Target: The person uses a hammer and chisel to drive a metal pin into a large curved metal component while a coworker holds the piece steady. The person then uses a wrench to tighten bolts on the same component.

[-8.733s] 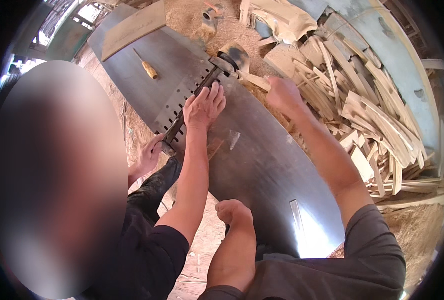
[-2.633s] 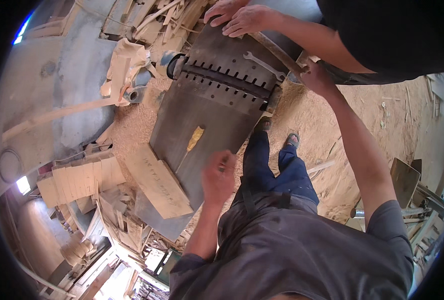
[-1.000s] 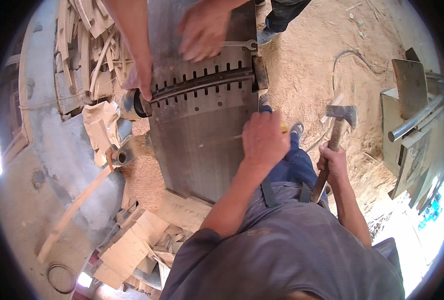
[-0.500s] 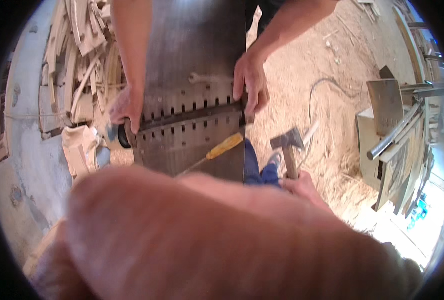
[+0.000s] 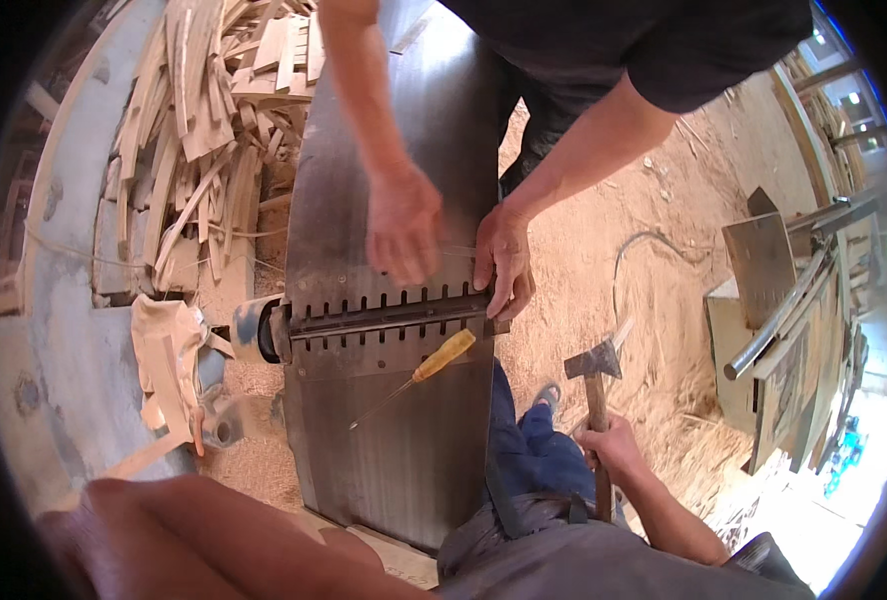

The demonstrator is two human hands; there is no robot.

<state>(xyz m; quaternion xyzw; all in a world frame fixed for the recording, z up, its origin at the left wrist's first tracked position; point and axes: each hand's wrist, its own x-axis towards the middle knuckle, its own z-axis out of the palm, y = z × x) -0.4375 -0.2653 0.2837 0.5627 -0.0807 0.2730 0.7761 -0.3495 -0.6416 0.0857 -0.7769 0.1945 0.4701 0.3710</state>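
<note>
My right hand (image 5: 614, 446) is closed round the wooden handle of a hatchet (image 5: 592, 366), its dark metal head upright beside my blue-trousered leg. Large and close at the lower left is my left hand (image 5: 164, 520); its fingers are not clear enough to read. Before me stands a planer with a grey metal table (image 5: 394, 440), crossed by a slotted cutter gap (image 5: 389, 322). A yellow-handled screwdriver (image 5: 446, 356) lies on the near table. Across from me, a co-worker's blurred hand (image 5: 404, 225) hovers over the far table, and their other hand (image 5: 505, 262) rests at the gap's right end.
Scrap wood strips (image 5: 179, 130) are heaped at the left, beside a concrete ledge (image 5: 64, 350). Sawdust covers the floor (image 5: 644, 250), where a cable (image 5: 629, 245) curls. At the right stand panels with a metal bar (image 5: 779, 325) on top.
My left hand has dropped toward the lower left, uncovering the near table. The co-worker's one hand has left the gap's left end and moved inward over the table. My right hand still holds the hatchet.
</note>
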